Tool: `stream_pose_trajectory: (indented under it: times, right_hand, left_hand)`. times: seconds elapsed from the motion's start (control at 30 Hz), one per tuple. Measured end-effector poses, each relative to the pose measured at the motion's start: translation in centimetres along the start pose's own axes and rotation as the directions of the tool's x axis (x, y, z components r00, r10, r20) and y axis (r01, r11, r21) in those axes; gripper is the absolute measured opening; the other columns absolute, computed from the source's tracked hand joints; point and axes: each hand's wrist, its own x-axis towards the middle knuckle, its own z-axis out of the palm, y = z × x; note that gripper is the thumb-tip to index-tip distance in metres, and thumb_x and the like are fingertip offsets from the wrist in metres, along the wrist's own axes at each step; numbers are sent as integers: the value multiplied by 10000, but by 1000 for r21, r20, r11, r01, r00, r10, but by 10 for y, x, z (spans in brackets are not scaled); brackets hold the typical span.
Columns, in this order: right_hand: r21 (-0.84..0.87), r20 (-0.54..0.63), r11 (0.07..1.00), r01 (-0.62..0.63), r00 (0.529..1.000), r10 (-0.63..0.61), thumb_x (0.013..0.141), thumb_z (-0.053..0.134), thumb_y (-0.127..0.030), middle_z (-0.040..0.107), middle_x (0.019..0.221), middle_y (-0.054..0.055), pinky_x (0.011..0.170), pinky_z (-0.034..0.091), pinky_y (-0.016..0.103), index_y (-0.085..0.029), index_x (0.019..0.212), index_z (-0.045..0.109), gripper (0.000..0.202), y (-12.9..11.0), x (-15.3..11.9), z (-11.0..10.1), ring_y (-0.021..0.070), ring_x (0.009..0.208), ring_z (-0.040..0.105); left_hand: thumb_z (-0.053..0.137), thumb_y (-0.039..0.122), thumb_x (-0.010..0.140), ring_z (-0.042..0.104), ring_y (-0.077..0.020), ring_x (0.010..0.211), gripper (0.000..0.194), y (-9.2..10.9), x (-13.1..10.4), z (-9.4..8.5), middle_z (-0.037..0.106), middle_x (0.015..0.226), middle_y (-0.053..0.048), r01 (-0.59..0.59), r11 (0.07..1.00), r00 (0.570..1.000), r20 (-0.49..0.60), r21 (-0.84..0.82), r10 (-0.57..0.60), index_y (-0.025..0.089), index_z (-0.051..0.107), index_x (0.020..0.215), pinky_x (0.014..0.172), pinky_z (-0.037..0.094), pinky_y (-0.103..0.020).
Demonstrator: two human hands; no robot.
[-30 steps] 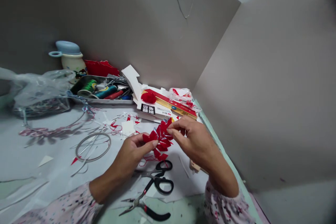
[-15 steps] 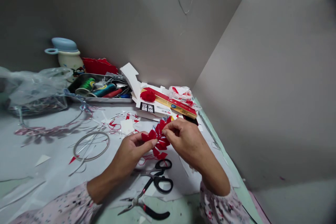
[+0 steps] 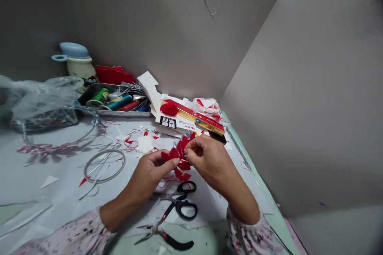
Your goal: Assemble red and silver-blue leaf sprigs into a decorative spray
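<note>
A red ornament with many petal-like pieces (image 3: 182,163) is held up between both hands, over the middle of the table. My left hand (image 3: 154,169) pinches its left side between thumb and fingers. On its upper right side, my right hand (image 3: 209,159) has thumb and fingertips pressed together at the petals; the exact spot they grip is hidden. Just below the ornament lie black-handled scissors (image 3: 186,203), and red thread (image 3: 167,182) trails beside them. Pliers with black and red handles (image 3: 167,239) rest at the table's front edge.
To the left are a coiled wire ring (image 3: 104,180), a decorated hoop (image 3: 28,141) and a plastic bag (image 3: 42,95). Behind stands a metal tray (image 3: 125,114) with thread spools and tools, beside a lidded bottle (image 3: 79,67). A flat white box (image 3: 182,124) and paper scraps lie further right.
My right hand has shifted slightly at the petals, its fingertips curling a little closer in. My left hand keeps its pinch, and the tools lie where they were.
</note>
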Motion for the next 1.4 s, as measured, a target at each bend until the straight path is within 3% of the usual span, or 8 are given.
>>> stream_pose_trajectory:
  times: [0.37, 0.47, 0.67, 0.9, 1.4]
  right_hand:
    - [79, -8, 996, 49, 999, -49, 783, 577, -120, 642, 807, 22, 664, 441, 274, -194, 775, 675, 123, 5, 1, -2, 137, 705, 572]
    - [116, -25, 991, 62, 998, -59, 803, 606, -147, 632, 802, 2, 656, 438, 276, -207, 872, 659, 107, 8, 1, -4, 140, 710, 564]
    - [108, -10, 976, 188, 982, -188, 840, 615, -101, 602, 880, 2, 748, 450, 289, -280, 1172, 655, 379, 13, 0, -6, 144, 804, 560]
    - [61, -21, 954, 294, 956, -293, 889, 616, -158, 552, 894, 27, 753, 462, 291, -272, 1085, 716, 247, 20, 0, -6, 153, 827, 545]
    - [77, -1, 966, 245, 969, -245, 848, 667, -119, 602, 894, 22, 791, 456, 288, -212, 1006, 695, 185, 13, 3, -7, 160, 883, 566]
  left_hand:
    - [785, 318, 711, 684, -189, 698, 190, 0, 0, 1, 757, 794, -60, 38, 998, 999, 17, -42, -38, 163, 729, 807, 681, 539, -296]
    - [783, 316, 717, 690, -196, 719, 202, -2, 0, 0, 761, 823, -70, 36, 998, 999, 30, -53, -34, 159, 732, 832, 708, 546, -313]
    - [771, 315, 731, 706, -219, 744, 216, 0, -1, 1, 766, 835, -92, 45, 998, 998, 49, -47, -42, 142, 725, 853, 727, 549, -337]
    - [772, 297, 749, 713, -202, 743, 177, -5, -2, 0, 773, 829, -77, 80, 992, 994, 88, -97, -71, 153, 704, 828, 732, 543, -318]
    - [771, 275, 759, 700, -178, 757, 164, -4, -1, 1, 774, 828, -57, 74, 988, 990, 133, -136, -56, 154, 717, 857, 748, 530, -283]
